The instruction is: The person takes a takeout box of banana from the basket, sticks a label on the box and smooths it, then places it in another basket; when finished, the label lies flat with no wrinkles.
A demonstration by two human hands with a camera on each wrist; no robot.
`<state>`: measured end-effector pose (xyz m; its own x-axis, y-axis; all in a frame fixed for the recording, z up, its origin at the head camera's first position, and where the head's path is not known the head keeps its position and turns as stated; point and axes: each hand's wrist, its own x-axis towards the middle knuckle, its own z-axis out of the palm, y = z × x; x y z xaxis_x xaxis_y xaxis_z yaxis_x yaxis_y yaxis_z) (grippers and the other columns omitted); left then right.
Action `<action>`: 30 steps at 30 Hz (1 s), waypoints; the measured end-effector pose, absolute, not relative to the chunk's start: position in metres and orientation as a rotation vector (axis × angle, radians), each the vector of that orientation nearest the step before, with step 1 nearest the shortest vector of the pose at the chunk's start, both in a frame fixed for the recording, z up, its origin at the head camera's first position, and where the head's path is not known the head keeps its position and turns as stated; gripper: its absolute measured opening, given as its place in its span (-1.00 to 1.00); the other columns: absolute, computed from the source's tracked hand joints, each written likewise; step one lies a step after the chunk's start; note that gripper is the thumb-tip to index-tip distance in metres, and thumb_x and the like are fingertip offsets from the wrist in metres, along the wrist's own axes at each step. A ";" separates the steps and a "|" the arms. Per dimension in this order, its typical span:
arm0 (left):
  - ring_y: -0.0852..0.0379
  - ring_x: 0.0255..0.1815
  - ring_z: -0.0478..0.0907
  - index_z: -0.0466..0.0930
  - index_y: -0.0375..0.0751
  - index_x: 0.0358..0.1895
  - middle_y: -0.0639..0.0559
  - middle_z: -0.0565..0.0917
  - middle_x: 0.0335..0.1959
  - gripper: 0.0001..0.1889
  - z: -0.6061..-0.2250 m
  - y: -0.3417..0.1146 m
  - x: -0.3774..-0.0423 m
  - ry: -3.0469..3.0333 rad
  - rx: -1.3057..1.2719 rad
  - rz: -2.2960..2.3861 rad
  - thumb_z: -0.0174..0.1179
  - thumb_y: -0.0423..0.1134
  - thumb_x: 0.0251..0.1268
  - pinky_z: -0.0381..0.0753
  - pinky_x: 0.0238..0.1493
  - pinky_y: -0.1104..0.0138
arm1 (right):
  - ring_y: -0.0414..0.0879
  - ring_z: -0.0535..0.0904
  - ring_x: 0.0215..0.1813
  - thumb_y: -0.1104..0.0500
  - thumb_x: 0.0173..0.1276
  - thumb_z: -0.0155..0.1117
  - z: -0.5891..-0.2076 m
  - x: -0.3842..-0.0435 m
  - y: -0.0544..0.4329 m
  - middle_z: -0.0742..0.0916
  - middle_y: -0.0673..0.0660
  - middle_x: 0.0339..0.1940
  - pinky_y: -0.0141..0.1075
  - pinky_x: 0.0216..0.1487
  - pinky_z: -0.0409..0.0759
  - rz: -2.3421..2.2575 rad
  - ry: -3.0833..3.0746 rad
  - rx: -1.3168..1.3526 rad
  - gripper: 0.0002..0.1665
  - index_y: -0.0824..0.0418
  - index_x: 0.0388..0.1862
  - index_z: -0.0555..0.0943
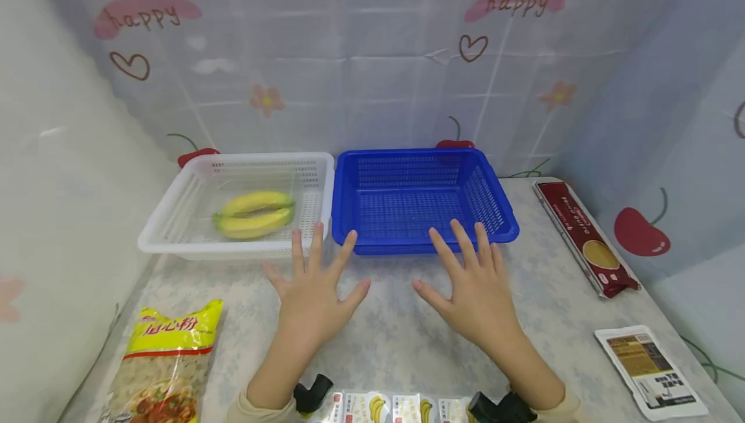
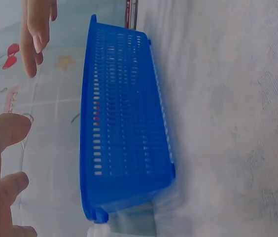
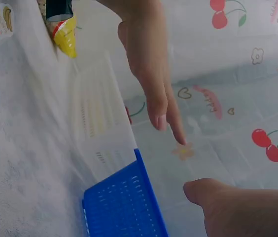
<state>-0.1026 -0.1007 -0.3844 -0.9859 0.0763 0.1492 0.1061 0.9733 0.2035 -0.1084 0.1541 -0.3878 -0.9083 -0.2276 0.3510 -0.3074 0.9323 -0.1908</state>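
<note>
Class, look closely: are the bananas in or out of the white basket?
In. The head view shows the bananas lying inside the white basket, surrounded by its rim.

On the counter [image 1: 384, 332]: at rear, bananas [image 1: 256, 224] in left basket [image 1: 233, 249], right basket [image 1: 390, 243] just beside; macaroni bag [image 1: 165, 358] at front left; spaghetti packet [image 1: 584, 238] at right, behind pouch [image 1: 652, 371].

On the patterned curtain [image 1: 361, 99] we read "happy" twice in brown script, at the upper left and upper right of the head view. The yellow-topped bag [image 1: 165, 368], lower left, carries red Chinese characters; we make out "心粉" after a less clear first one. On the dark red packet [image 1: 584, 235] at right we read "PRIMO GUSTO". We cannot decipher the dark characters on the pouch [image 1: 650, 372], lower right, or the small print on the banana-pictured labels [image 1: 363, 408], bottom edge.
</note>
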 end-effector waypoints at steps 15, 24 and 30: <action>-0.43 0.52 -0.01 -0.10 0.30 0.61 -0.35 0.15 0.52 -0.18 -0.384 -0.181 -0.096 -2.903 0.108 -0.475 -0.05 0.37 0.37 -0.07 0.37 -0.44 | 0.21 -0.07 0.65 -0.33 0.40 0.15 -0.379 -0.139 0.133 0.12 0.05 0.65 0.37 0.36 0.28 0.730 -2.811 0.746 -0.08 -0.25 0.62 0.03; -0.51 0.22 0.20 -0.37 0.15 0.63 -0.53 0.26 0.35 -0.03 -0.372 -0.240 -0.100 -2.955 0.316 -0.595 -0.13 0.46 0.34 0.34 -0.06 -0.36 | 0.09 0.02 0.63 -0.29 0.44 0.11 -0.370 -0.172 0.091 0.11 0.00 0.64 0.26 0.41 0.31 1.049 -2.843 0.925 -0.15 -0.36 0.60 -0.02; -0.64 0.19 0.23 -0.51 0.12 0.60 -0.63 0.19 0.37 0.05 -0.372 -0.282 -0.110 -3.010 0.507 -0.559 -0.26 0.56 0.27 0.40 -0.17 -0.37 | 0.05 0.09 0.61 -0.24 0.45 0.15 -0.364 -0.194 0.049 0.18 0.02 0.59 0.21 0.43 0.31 1.218 -2.816 0.991 -0.13 -0.25 0.61 0.01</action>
